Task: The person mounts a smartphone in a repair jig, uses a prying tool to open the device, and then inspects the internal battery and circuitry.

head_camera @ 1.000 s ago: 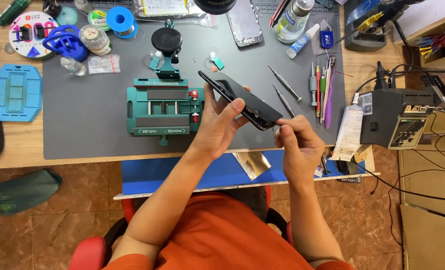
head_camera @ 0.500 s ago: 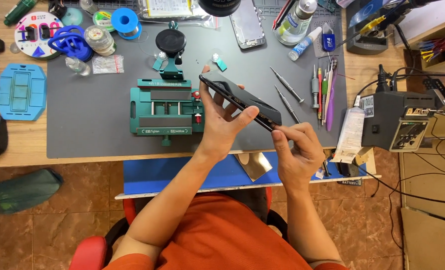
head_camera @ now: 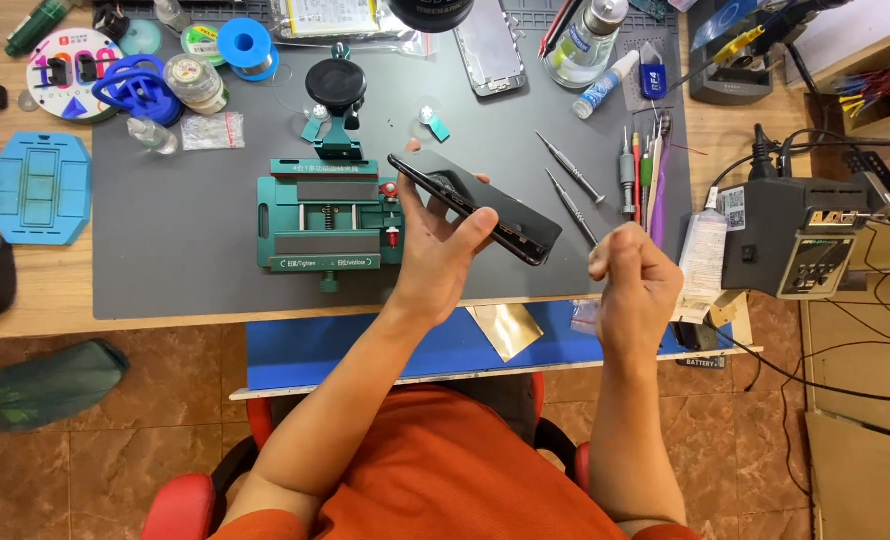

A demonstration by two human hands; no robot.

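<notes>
The left hand [head_camera: 435,250] grips a black phone [head_camera: 475,205] tilted above the grey mat [head_camera: 185,260]. At its three o'clock, the right hand [head_camera: 637,280] is loosely curled, apparently empty. A green clamp [head_camera: 325,222] sits at nine o'clock.

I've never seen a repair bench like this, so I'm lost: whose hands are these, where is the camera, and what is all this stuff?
The camera sits on the person's head and looks down at their own two bare hands. The left hand holds a dark phone, tilted, above a grey mat. The right hand is curled into a loose fist beside the phone, not touching it. On the mat stand a green clamp, thin screwdrivers and a glue bottle. A black box with buttons and cables stands to the right.
</notes>
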